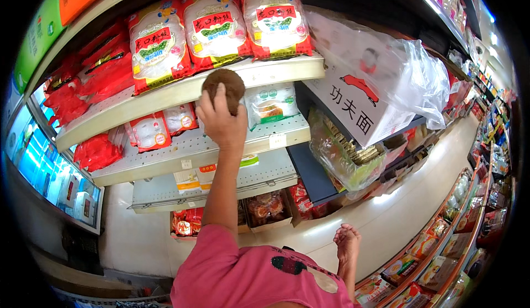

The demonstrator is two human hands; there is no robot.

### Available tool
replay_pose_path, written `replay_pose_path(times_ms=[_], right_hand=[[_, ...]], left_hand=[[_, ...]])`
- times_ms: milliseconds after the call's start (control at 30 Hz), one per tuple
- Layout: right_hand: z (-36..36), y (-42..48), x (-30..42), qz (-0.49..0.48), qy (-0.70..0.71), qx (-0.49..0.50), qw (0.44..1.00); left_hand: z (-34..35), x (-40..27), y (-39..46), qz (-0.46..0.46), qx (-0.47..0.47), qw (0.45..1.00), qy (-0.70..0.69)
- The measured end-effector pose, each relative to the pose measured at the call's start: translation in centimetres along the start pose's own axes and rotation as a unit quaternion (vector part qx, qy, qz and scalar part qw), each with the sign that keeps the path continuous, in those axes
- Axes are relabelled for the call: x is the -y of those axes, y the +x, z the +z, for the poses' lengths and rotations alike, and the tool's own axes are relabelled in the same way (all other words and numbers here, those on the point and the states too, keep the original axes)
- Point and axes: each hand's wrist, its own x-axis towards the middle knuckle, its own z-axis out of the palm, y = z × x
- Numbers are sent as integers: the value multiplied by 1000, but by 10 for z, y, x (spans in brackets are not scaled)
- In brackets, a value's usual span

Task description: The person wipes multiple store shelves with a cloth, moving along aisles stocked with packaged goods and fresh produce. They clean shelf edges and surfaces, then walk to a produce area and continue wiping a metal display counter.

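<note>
My left hand [222, 123] presses a brown, rounded cloth or sponge [223, 86] against the front edge of the upper shelf [273, 72]. Its fingers spread over the brown pad, and the arm reaches up from the left sleeve. Right above this edge stand three plastic bags of vermicelli [217, 28] with red and gold borders, side by side. Beneath the pad, on the middle shelf, sits a white and green package [271, 105]. Down at my right side hangs my right hand [347, 238], its fingers curled in, with nothing seen in it.
A large white carton [364, 105] under clear plastic juts out at the right. Below it is a plastic-wrapped box [348, 150]. Boxes of packets [269, 210] line the floor under the shelves. A lit glass case [54, 175] stands left, and another stocked shelf [430, 241] bounds the aisle at right.
</note>
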Motion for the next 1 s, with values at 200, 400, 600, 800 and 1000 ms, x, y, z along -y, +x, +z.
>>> replay_pose_path(times_ms=[200, 400, 600, 800, 1000], right_hand=[[1, -3, -5, 5, 24, 3, 1000], [-39, 6, -40, 11, -31, -44, 998], [-130, 3, -153, 146, -210, -209, 944], [-177, -80, -225, 293, -315, -364, 826], [-195, -139, -277, 449, -348, -367, 737]], left_hand=[[17, -44, 0, 76, 82, 992, -64], [25, -80, -26, 53, 394, 799, -451], [-25, -85, -152, 53, 744, 501, -438], [-68, -117, -240, 130, 859, 264, -419], [-73, -151, -278, 204, 891, 146, -378]])
